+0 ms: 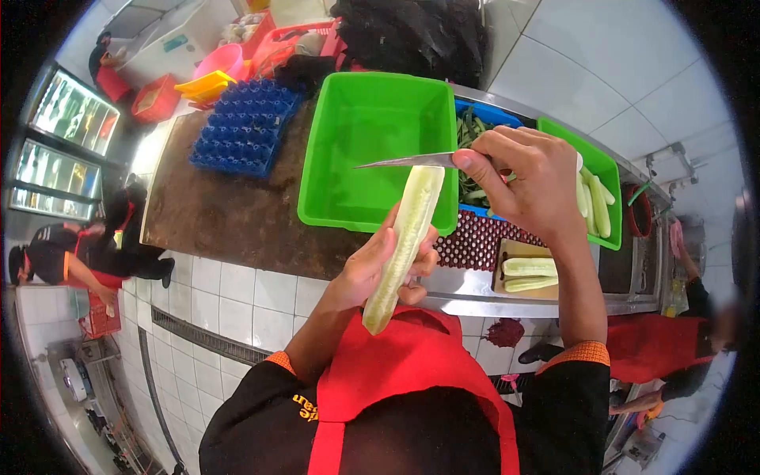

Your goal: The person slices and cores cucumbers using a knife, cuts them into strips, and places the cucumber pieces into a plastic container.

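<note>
A long, pale green halved cucumber (408, 245), its seedy cut face showing, is held upright and slightly tilted in my left hand (378, 265), whose fingers wrap round its middle. My right hand (526, 178) is closed on the handle of a knife (416, 160). The thin blade points left and lies across the cucumber's top end, over the front right part of a green tub (378, 142). Nothing shows inside the tub. To the right, two peeled pieces (530, 273) rest on a cutting board (507, 286).
A blue crate (483, 115) holds green peelings. Beyond it, a green bin (606, 162) contains peeled cucumbers (595, 202). Blue egg trays (244, 127) sit on the brown table (214, 210). People stand at the far left (67, 249) and the right (657, 348).
</note>
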Available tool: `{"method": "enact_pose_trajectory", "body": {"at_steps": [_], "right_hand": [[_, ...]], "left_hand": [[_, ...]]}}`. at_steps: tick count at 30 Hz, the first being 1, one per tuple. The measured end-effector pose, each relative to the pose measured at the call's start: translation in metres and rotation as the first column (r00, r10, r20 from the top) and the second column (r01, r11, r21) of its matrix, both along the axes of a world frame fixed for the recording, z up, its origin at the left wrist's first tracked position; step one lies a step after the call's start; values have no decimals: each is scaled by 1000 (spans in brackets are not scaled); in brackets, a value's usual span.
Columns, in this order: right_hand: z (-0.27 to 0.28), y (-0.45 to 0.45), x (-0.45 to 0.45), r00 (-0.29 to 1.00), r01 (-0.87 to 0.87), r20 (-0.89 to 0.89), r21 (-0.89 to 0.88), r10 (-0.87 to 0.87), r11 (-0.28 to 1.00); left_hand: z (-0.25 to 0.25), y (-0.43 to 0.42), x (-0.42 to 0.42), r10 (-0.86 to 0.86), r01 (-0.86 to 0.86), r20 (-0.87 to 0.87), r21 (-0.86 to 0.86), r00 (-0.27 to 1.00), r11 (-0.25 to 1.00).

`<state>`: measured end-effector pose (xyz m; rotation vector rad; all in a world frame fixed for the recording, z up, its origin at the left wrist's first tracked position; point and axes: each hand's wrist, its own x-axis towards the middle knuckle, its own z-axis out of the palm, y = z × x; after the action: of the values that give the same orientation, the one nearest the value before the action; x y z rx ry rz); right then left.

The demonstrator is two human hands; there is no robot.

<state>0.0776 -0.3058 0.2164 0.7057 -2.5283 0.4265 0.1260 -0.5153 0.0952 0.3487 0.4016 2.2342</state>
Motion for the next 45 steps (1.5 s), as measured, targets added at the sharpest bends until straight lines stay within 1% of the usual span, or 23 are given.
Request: {"method": "enact_pose_trajectory", "body": {"at_steps": [2, 3, 5, 7, 9, 12, 14, 16, 20, 27, 29, 30, 32, 33, 36, 38, 39, 40, 44, 45], "right_hand": [[1, 0, 2, 1000, 16, 13, 31, -17, 999], [1, -1, 4, 1000, 26, 16, 30, -26, 999], [2, -1, 6, 993, 79, 78, 63, -84, 995], [1, 0, 8, 991, 98, 79, 73, -104, 992], [-1, 0, 11, 989, 116, 81, 84, -123, 990], [-4, 1, 13, 986, 161, 33, 50, -163, 986], [-6, 4, 11, 988, 134, -75, 21, -132, 991], [-7, 5, 13, 990, 131, -60, 16, -130, 991], [-8, 8, 12, 993, 118, -16, -13, -118, 993], [-6, 11, 12, 990, 136, -41, -40, -137, 990], [-9, 13, 10, 989, 143, -46, -10, -144, 990], [-11, 13, 10, 988, 147, -46, -11, -147, 989], [-18, 10, 11, 997, 82, -11, -11, -82, 997], [-20, 8, 11, 996, 86, -7, -12, -86, 996], [-27, 5, 12, 991, 130, 18, -53, -130, 990], [-29, 3, 13, 981, 183, 70, -67, -179, 981], [-31, 2, 14, 981, 182, 79, -70, -177, 981], [-34, 1, 17, 977, 185, 124, -86, -174, 979], [-53, -4, 34, 952, 173, 273, -109, -138, 979], [-61, -6, 38, 959, 135, 269, -138, -94, 981]], "left_hand": [[-1, -1, 0, -26, 26, -26, 10, 999, 1000], [0, -1, 1, -31, 31, 2, 17, 1000, 999], [1, 0, 2, -50, 50, 37, 24, 998, 998], [2, 1, 0, -19, 20, 24, -61, 1000, 998], [4, 2, 0, -31, 32, 25, -74, 999, 997], [8, 3, -3, -35, 37, 17, -93, 999, 995], [9, 3, -5, -38, 39, 11, -104, 999, 994], [9, 4, -6, -42, 40, -16, -82, 999, 996], [6, 5, -8, -59, 58, -14, -83, 998, 995], [9, 8, -14, -56, 55, -6, -100, 998, 993], [9, 8, -15, -71, 70, -4, -90, 997, 993], [11, 9, -15, -75, 74, -3, -112, 997, 991], [11, 10, -16, -81, 81, 0, -135, 997, 988], [10, 12, -17, -80, 80, 1, -105, 997, 991], [6, 17, -18, -60, 61, 17, -56, 998, 997], [3, 20, -14, -36, 38, 32, -38, 999, 999], [1, 21, -10, -28, 24, 109, 38, 994, 999], [-1, 22, -6, -24, 3, 188, 111, 982, 994], [-29, 19, 16, -13, 5, 210, 36, 978, 999], [-32, 17, 19, 10, -16, 251, 20, 968, 1000]]}}
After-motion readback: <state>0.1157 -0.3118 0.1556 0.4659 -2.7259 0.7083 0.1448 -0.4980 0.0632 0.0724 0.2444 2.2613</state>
